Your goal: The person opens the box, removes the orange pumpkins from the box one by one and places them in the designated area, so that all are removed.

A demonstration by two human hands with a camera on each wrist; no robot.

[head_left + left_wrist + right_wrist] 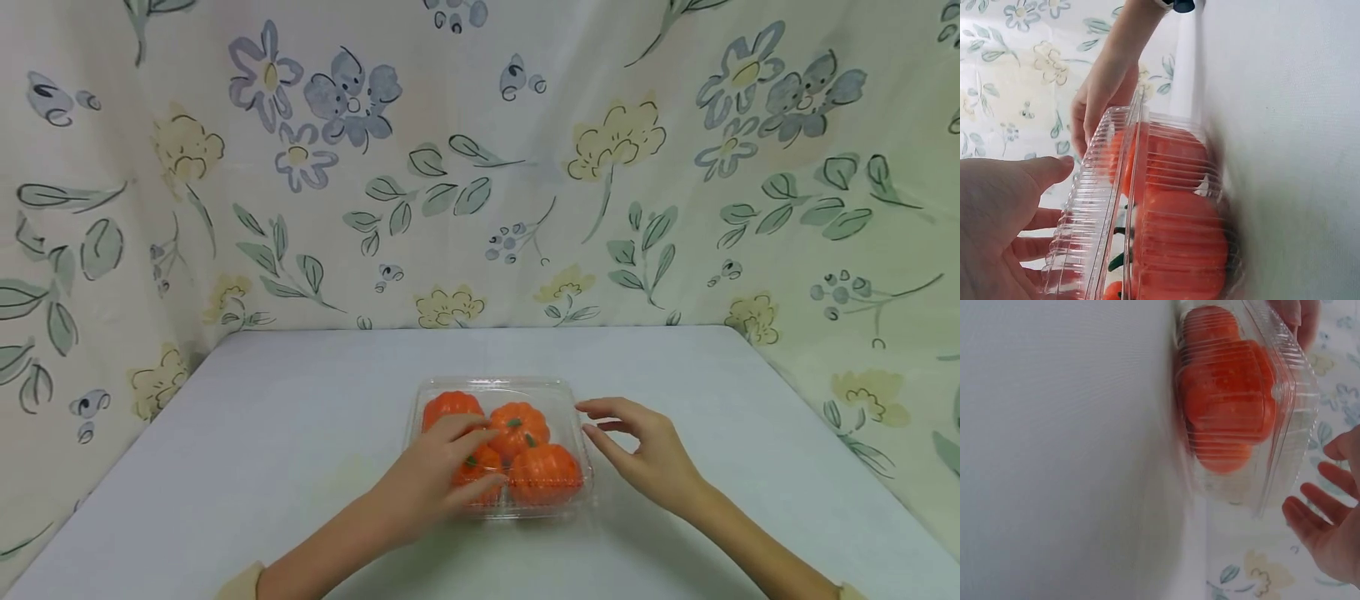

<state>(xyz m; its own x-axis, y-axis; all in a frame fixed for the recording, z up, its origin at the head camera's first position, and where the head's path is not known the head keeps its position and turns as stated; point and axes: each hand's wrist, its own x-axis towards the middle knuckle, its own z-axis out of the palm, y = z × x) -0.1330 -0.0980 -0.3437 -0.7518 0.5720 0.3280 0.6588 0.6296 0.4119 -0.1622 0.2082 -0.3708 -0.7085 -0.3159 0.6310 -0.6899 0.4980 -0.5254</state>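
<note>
A clear plastic clamshell box (564,398) with ribbed sides holds several small orange pumpkins (546,477) with green stems. Its lid lies over the base, the two rims meeting along the side in the left wrist view. My left hand (431,477) is above the lid's left part, fingers spread and lightly bent, hiding some of the pumpkins. At the box's right side is my right hand (647,450), its fingers loosely bent and apart, fingertips near the rim. In the right wrist view a gap shows between those fingertips (1294,509) and the box.
The box stands on a white table (300,400), toward its near middle. Behind and at both sides hangs a pale curtain (465,275) printed with flowers and leaves, meeting the table's back edge.
</note>
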